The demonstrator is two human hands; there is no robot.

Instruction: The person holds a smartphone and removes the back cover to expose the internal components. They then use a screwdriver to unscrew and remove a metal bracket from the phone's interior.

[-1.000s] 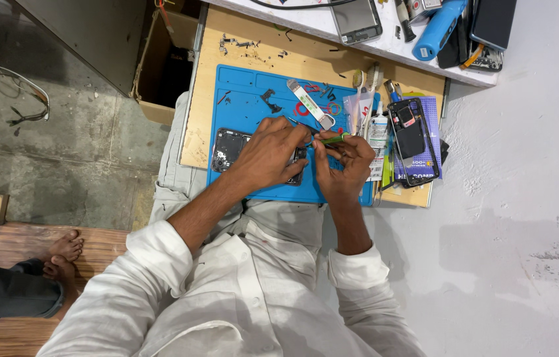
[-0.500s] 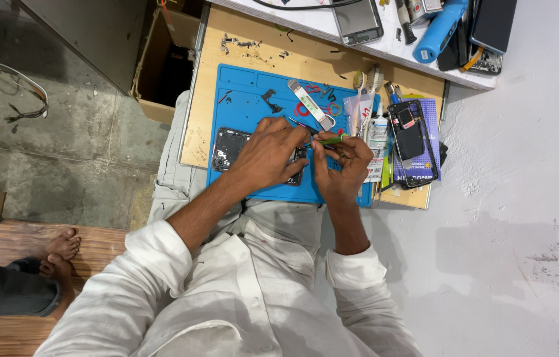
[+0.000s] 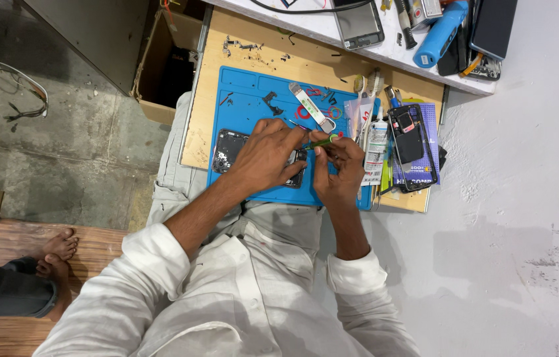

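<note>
Seen from above, a person in a white shirt sits with a wooden tabletop point(image 3: 239, 46) across the lap, a blue work mat point(image 3: 246, 92) on it. The left hand point(image 3: 267, 157) lies flat and spread over an opened phone point(image 3: 230, 149), its grip loose, pressing down to keep the phone from sliding. Just right of it, touching fingertips, the right hand point(image 3: 337, 165) has its grip pinched shut on a thin green tool point(image 3: 322, 141), the tip aimed left at the phone's edge under the left fingers. Beyond that grip lie a metal pry tool point(image 3: 311, 106) and 1 white tube point(image 3: 376, 142). Further right sits another opened phone point(image 3: 406, 132), parked within reach.
</note>
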